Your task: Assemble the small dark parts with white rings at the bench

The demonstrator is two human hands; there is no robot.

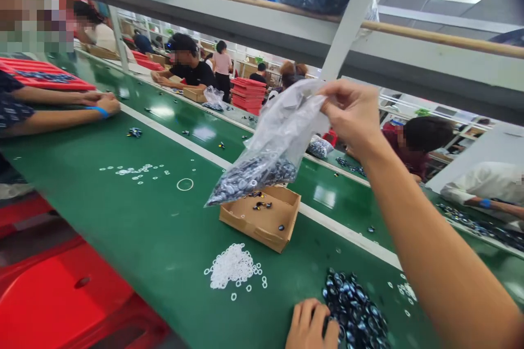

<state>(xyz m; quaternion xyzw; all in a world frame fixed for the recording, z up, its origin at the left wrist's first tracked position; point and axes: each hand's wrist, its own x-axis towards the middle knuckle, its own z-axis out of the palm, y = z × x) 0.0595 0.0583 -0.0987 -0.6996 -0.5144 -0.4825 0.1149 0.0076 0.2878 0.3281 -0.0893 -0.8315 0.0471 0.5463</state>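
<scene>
The bag [272, 147] hangs in the air over the box [262, 218], full of small dark parts at the bottom. The right hand [352, 112] pinches its top. The left hand [311, 324] rests curled on the dark pile [356, 311], near on the green desk [123, 212]. White rings [233, 267] lie left of it.

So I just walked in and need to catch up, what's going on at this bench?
The right hand holds a clear plastic bag of small dark parts up over an open cardboard box on the green table. The left hand rests on a pile of dark parts. A heap of white rings lies beside them.
</scene>
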